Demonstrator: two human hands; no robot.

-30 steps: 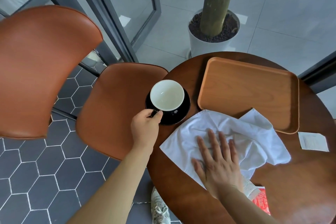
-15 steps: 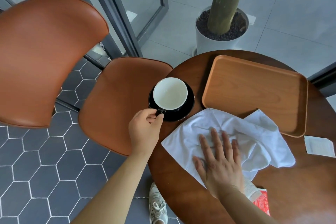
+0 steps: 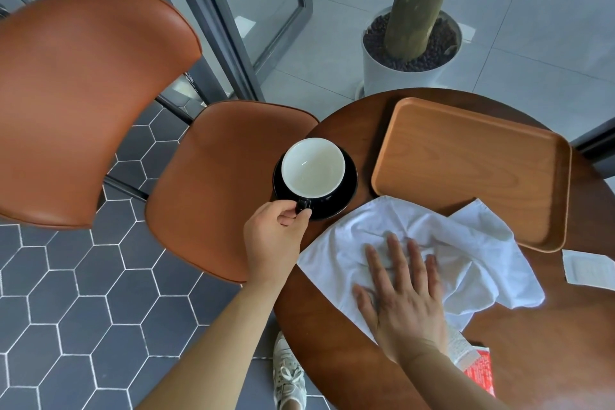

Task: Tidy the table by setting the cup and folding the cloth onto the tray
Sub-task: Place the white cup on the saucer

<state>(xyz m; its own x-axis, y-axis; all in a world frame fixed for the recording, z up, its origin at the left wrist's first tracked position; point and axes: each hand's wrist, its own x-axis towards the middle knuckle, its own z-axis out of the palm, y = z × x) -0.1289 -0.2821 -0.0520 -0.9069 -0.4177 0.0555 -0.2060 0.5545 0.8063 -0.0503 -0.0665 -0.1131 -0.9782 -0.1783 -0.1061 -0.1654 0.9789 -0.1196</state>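
A black cup with a white inside stands on a black saucer at the left edge of the round wooden table. My left hand pinches the cup's handle between thumb and fingers. A crumpled white cloth lies on the table, one corner reaching the near edge of the empty wooden tray. My right hand rests flat on the cloth, fingers spread.
An orange chair stands left of the table, a second orange chair further left. A white planter with a trunk stands behind the table. A white paper packet and a red packet lie on the table's right side.
My left hand's grip on the cup's handle has tightened slightly. The cup stays on the saucer and my right hand stays flat on the cloth. The view shifted a little.
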